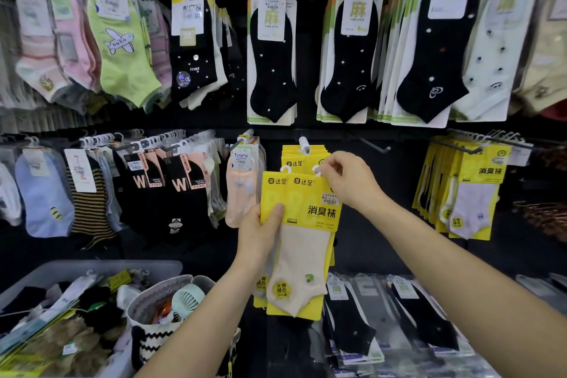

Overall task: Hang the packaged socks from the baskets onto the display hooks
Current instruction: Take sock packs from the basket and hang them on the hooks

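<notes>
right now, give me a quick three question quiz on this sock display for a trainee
1. True or false: the left hand holds yellow sock packs.
2. What does the right hand pinch? A: a white hanger on a pack. B: a pen. C: a key.
3. Fill in: the front sock in the held packs is coloured ___.

Key: 1 true; 2 A; 3 beige.
</notes>
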